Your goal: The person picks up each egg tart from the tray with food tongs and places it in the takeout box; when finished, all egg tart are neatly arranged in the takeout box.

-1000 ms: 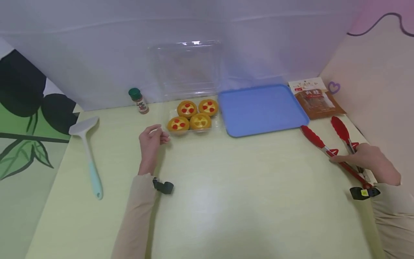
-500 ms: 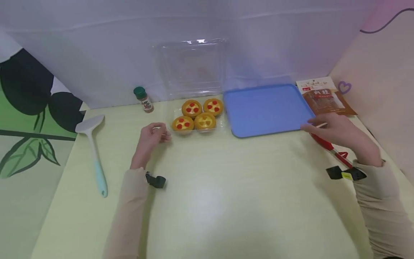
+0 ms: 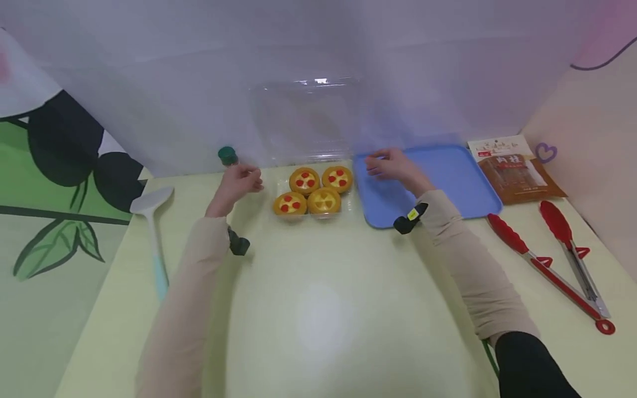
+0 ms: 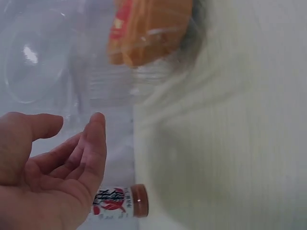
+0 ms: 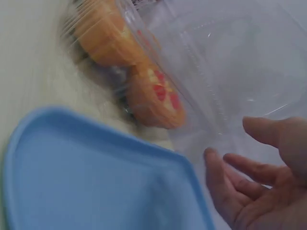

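Note:
A clear plastic box with its lid (image 3: 308,121) raised stands at the back of the table. Inside lie several egg tarts (image 3: 291,204), most topped with red pieces. My left hand (image 3: 236,187), fingers loosely bent and holding nothing, is left of the box. It partly hides a small seasoning bottle with a green cap (image 3: 228,155); the bottle's label (image 4: 112,202) shows behind the hand in the left wrist view. Over the left end of a blue tray (image 3: 453,182) hovers my right hand (image 3: 395,167), empty, its thumb and fingers apart (image 5: 264,177) near the box's right side.
Red-tipped tongs (image 3: 562,282) lie spread on the right. Behind them is a brown-and-white food packet (image 3: 515,174), close to the tray's right edge. A turner (image 3: 151,203) with a pale blue handle lies at the left. A curtain-like backdrop rises behind the box.
My right hand has let go of the tongs and travelled left, across the tray towards the box. The left hand has shifted slightly back, now overlapping the bottle. The head view has shifted a little.

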`<action>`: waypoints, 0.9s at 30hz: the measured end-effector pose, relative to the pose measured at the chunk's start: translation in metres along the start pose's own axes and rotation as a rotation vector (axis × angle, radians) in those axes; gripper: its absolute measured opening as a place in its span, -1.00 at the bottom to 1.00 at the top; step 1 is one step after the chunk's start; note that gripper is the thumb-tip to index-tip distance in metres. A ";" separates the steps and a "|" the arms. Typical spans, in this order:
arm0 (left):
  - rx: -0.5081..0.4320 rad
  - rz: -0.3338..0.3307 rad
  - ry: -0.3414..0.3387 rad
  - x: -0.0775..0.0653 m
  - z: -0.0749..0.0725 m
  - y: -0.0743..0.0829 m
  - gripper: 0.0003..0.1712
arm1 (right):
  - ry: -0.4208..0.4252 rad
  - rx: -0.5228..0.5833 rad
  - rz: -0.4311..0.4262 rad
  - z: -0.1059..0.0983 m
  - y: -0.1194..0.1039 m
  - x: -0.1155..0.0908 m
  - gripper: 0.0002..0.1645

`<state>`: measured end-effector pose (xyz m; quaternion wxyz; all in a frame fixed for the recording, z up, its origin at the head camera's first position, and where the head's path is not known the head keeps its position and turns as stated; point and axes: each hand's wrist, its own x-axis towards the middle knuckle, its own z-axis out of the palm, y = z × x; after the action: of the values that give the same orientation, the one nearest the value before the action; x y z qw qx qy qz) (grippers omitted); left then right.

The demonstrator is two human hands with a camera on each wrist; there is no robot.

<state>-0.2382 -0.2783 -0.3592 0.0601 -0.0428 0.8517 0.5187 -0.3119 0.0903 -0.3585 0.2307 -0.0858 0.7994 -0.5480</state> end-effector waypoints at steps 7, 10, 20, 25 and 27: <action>-0.041 -0.029 0.062 0.020 0.015 -0.015 -0.57 | 0.100 0.169 0.028 0.024 0.018 0.028 -0.52; -0.114 -0.033 0.086 0.024 0.023 -0.016 -0.56 | 0.102 0.270 0.011 0.027 0.022 0.029 -0.49; -0.281 -0.051 0.062 0.019 0.031 0.001 -0.33 | 0.121 0.440 -0.061 0.026 0.035 0.029 -0.51; -0.362 -0.055 0.078 0.015 0.031 -0.001 -0.39 | 0.138 0.423 -0.120 0.031 0.035 0.031 -0.53; -0.397 -0.048 0.079 0.015 0.031 -0.003 -0.42 | 0.154 0.412 -0.135 0.032 0.035 0.031 -0.53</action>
<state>-0.2511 -0.2519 -0.3778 0.0291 -0.0943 0.7332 0.6728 -0.3202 0.0648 -0.4080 0.1446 -0.0479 0.6782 -0.7189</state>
